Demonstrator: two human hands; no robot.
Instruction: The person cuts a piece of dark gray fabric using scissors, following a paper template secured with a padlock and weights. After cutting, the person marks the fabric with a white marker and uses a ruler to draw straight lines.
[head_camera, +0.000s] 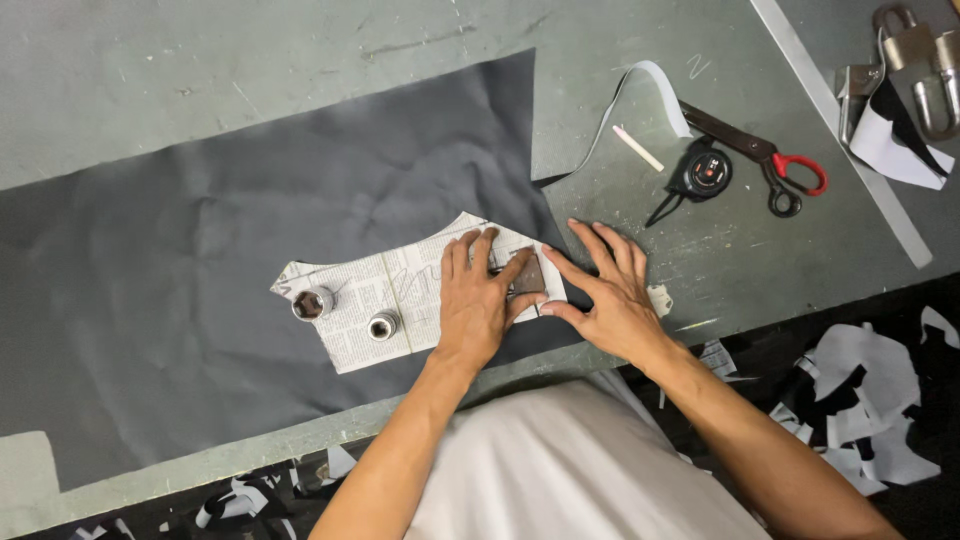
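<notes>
Here the newspaper pattern (400, 295) lies on the dark fabric (200, 270), its long axis running left-right. Both hands sit at the pattern's right end: left hand (475, 300) flat, fingers spread on a small dark block (528, 275); right hand (605, 290) open, just beside the block.

On the table (250, 70) lies the fabric (200, 250), on it the paper pattern (400, 290) with two sockets (313, 303) at its left and both hands at its right end, while tape measure (705, 172) and scissors (760, 155) lie to the right.
</notes>
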